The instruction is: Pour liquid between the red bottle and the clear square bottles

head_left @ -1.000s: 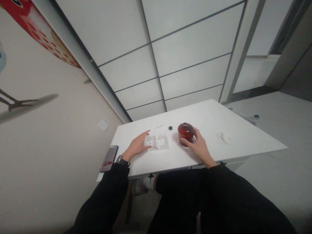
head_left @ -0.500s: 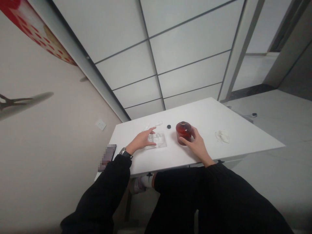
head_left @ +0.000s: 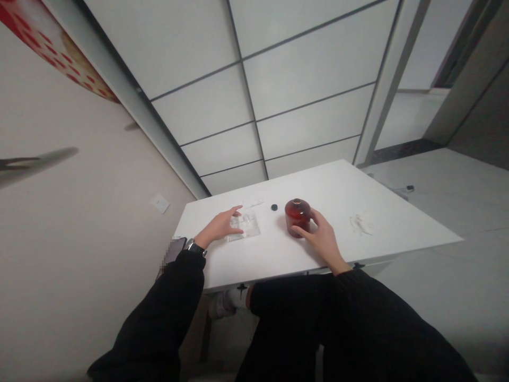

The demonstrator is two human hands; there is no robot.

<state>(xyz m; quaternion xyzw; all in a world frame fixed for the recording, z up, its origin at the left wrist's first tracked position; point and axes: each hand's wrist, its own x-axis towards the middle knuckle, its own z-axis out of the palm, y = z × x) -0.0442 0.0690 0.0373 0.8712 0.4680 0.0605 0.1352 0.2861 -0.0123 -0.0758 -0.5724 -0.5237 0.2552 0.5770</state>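
A brown-red bottle [head_left: 296, 216] with an uncapped narrow mouth stands upright on the white table. My right hand [head_left: 320, 236] is wrapped around its right side, thumb across the front. To the left lies a clear plastic tray or box [head_left: 250, 227]. My left hand [head_left: 218, 227] grips its left part, thumb at the near side and fingers at the far side; exactly where the fingertips press is hard to see. Between the two, a little farther back, is a small black cap [head_left: 274, 207]. A thin clear strip [head_left: 253, 202] lies behind the tray.
A crumpled white tissue [head_left: 361, 224] is on the right part of the white table [head_left: 338, 185]. A dark phone-like object [head_left: 173, 252], partly blurred out, lies by the left edge. Behind stand white sliding panels [head_left: 222, 122]; a wall with a socket [head_left: 160, 203] is at left.
My left hand and the clear tray have slid left, away from the bottle. My right hand stays on the bottle, and the bottle and cap keep their places. The view has shifted slightly.
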